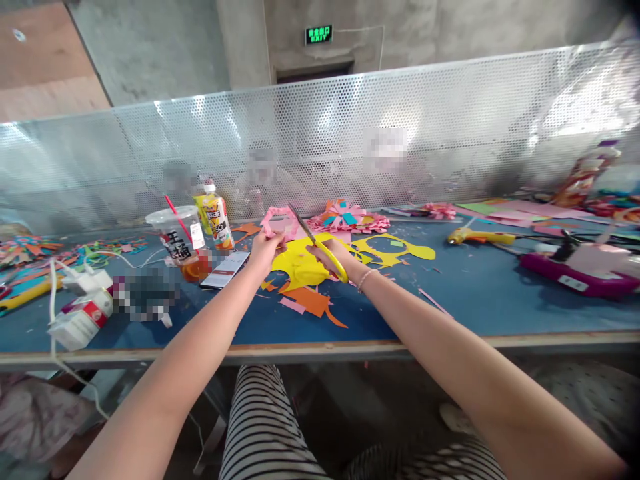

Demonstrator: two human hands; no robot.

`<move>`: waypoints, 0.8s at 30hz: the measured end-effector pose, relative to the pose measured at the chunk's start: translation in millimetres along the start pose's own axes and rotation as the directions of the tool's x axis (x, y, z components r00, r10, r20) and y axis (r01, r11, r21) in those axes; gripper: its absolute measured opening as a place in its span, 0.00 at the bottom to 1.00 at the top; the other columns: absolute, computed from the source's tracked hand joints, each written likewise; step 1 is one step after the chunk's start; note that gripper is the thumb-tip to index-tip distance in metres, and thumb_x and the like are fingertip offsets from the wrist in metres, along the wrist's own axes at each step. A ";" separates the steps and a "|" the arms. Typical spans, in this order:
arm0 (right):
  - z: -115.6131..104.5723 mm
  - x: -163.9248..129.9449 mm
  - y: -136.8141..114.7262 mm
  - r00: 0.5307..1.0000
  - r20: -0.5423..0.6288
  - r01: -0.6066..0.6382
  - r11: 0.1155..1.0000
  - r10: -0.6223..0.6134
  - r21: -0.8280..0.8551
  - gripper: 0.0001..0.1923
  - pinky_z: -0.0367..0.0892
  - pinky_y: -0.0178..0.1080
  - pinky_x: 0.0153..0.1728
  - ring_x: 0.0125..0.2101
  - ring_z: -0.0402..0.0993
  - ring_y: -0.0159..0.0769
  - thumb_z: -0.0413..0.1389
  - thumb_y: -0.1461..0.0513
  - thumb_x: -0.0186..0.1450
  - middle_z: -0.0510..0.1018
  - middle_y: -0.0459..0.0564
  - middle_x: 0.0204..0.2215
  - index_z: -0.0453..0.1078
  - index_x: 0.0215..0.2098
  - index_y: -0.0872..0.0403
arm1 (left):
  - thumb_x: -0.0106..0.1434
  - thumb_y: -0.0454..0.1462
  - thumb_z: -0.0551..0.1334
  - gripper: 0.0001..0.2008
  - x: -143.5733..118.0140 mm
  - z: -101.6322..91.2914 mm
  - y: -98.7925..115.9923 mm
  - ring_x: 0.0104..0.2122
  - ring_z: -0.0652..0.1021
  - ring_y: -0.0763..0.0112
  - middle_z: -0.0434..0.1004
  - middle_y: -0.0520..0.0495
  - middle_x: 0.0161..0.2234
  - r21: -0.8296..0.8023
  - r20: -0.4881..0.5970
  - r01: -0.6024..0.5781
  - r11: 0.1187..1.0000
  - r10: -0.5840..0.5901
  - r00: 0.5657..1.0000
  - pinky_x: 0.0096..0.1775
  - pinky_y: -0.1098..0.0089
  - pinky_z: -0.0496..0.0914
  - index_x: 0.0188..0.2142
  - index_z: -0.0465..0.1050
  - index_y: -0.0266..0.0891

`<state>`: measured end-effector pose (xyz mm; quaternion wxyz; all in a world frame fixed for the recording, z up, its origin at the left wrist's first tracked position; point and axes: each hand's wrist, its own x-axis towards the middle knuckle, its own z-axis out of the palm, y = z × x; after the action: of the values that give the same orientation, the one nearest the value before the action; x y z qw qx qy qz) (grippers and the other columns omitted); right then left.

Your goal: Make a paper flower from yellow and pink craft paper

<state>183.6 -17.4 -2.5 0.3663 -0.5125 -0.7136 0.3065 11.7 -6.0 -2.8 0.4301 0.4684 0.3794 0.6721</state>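
Our left hand [267, 253] pinches an angular, bent pink paper strip [269, 217] between closed fingers; our right hand [334, 257] curls round the yellow-handled scissors [306, 227], whose slim blades point far and left, near the strip. In the head view, we see that strip above the middle of the smooth blue table [380, 317]. Cutting seems partly done: curvy yellow paper [300, 257] and flat orange scraps [310, 301] lie about. We cannot tell how much remains.

A blue-topped table [370, 310] carries yellow paper scraps [423, 252], a phone [225, 271], a lidded cup [173, 233] and a yellow glue gun [483, 237].
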 end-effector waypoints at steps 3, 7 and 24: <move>1.0 4.5 4.0 0.999 -0.037 -0.008 1.000 0.008 0.000 0.24 0.52 0.31 0.10 0.09 0.56 0.25 0.52 0.43 0.53 0.58 0.41 0.10 0.60 0.20 0.55 | 0.49 0.33 0.62 0.06 0.3 0.2 -1.0 0.17 0.68 0.82 0.65 0.55 0.18 0.037 -0.003 -0.001 0.999 0.002 1.000 0.22 0.77 0.67 0.25 0.64 0.35; -0.7 9.1 8.8 0.994 -0.082 0.076 0.995 -0.071 0.070 0.23 0.52 0.30 0.12 0.11 0.55 0.24 0.51 0.43 0.53 0.57 0.40 0.11 0.59 0.22 0.55 | 0.48 0.33 0.62 0.06 -1.6 2.1 -2.4 0.16 0.67 0.81 0.64 0.56 0.17 0.172 0.048 -0.002 0.985 -0.007 0.999 0.21 0.77 0.65 0.25 0.64 0.36; -5.0 17.3 13.6 0.950 -0.258 0.231 0.950 -0.174 0.210 0.15 0.53 0.29 0.14 0.13 0.57 0.25 0.53 0.51 0.54 0.60 0.39 0.13 0.59 0.25 0.54 | 0.49 0.34 0.61 0.08 -3.7 1.4 -6.9 0.15 0.65 0.81 0.64 0.57 0.19 0.424 0.220 -0.192 0.885 0.105 0.970 0.19 0.77 0.61 0.30 0.63 0.38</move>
<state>191.1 3.3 -7.2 0.5367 -0.4214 -0.6723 0.2869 15.3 -7.0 -9.8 0.2940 0.6435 0.4420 0.5514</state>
